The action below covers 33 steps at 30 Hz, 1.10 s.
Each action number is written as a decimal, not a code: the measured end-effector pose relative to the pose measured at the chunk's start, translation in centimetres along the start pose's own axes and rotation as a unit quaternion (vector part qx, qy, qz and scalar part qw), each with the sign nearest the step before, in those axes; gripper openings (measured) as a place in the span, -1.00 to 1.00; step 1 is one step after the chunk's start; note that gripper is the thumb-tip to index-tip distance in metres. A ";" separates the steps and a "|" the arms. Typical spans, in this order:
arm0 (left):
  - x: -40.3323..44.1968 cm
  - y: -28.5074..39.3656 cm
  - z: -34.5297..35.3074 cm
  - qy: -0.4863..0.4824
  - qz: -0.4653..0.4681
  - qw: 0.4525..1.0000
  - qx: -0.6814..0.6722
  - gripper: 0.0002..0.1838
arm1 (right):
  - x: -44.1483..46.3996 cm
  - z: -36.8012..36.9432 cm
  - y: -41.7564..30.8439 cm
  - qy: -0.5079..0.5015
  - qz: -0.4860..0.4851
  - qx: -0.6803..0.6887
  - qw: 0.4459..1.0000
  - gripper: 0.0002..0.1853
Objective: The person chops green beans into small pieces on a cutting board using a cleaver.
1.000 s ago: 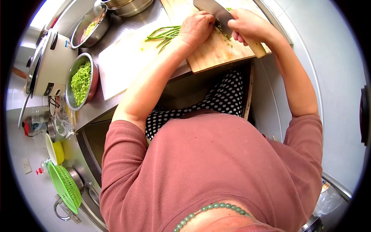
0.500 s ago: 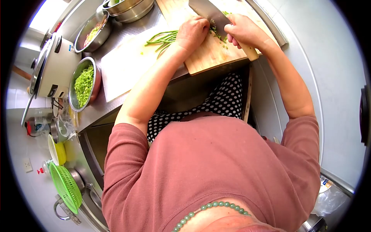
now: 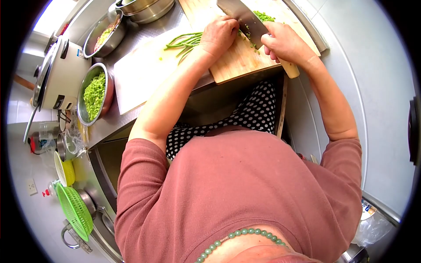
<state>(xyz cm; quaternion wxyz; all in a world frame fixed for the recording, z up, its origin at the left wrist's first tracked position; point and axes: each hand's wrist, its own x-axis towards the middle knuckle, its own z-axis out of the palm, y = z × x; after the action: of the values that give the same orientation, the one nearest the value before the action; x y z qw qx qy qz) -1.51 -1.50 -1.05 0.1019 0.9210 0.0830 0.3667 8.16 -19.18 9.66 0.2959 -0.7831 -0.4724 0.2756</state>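
Observation:
My left hand [image 3: 220, 36] is closed over a bunch of long green beans [image 3: 186, 43], whose ends stick out to its left. The fingers are curled, and their tips lie right beside the cleaver [image 3: 241, 15]. My right hand [image 3: 287, 43] grips the cleaver at its wooden handle, with the thumb and fingers near the blade. Both hands are over the wooden cutting board [image 3: 232, 65]. Finely chopped beans [image 3: 264, 16] lie beyond the blade, and small bits cling to its side. The bean ends under my left palm are hidden.
A white board [image 3: 136, 76] lies left of the wooden one. A bowl of chopped greens [image 3: 105, 107], a metal bowl [image 3: 116, 41] with mixed filling and stacked metal basins [image 3: 151, 13] stand along the left. Further left are a white cooker [image 3: 72, 65] and a green colander [image 3: 72, 219].
The right hand and cleaver have moved slightly right, away from the left fingers. More of the chopped pile shows behind the blade. The left hand stays nearly where it was.

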 end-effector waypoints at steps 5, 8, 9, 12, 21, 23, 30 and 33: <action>0.0 0.1 0.0 0.000 -0.008 1.000 -0.002 -0.92 | 0.8 -0.2 -1.1 -0.026 0.007 -0.047 0.999 -0.80; 0.1 -0.1 0.1 0.007 -0.016 1.000 -0.009 -0.93 | 2.8 -0.4 -1.3 -0.059 0.008 -0.075 0.995 -0.81; 0.0 0.0 0.1 0.011 -0.019 1.000 -0.013 -0.93 | 4.0 -0.5 -1.2 -0.075 0.007 -0.074 0.994 -0.83; 0.0 0.2 0.0 0.009 -0.018 1.000 -0.007 -0.93 | 5.0 -0.1 -1.7 -0.062 0.003 -0.053 0.997 -0.83; -0.3 0.3 -0.4 -0.011 -0.029 0.999 -0.026 -0.93 | 4.6 -0.5 -0.5 -0.039 0.031 0.039 0.998 -0.87; -0.5 0.6 -0.4 0.006 -0.025 0.999 -0.022 -0.93 | 4.2 -0.8 -0.1 -0.046 0.031 0.046 0.997 -0.86; -0.4 0.8 -0.6 0.013 -0.021 1.000 -0.019 -0.95 | 0.9 -0.7 -0.9 -0.018 0.026 0.013 0.999 -0.81; -0.3 0.4 -0.2 0.017 -0.012 1.000 -0.016 -0.95 | 0.0 -0.7 -1.2 -0.008 0.025 -0.002 1.000 -0.81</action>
<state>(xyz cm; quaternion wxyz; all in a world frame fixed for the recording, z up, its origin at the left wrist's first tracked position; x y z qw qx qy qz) -1.81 -1.87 -0.98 0.1198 0.9119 0.0901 0.3821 7.97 -18.86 10.99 0.2835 -0.7927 -0.4560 0.2886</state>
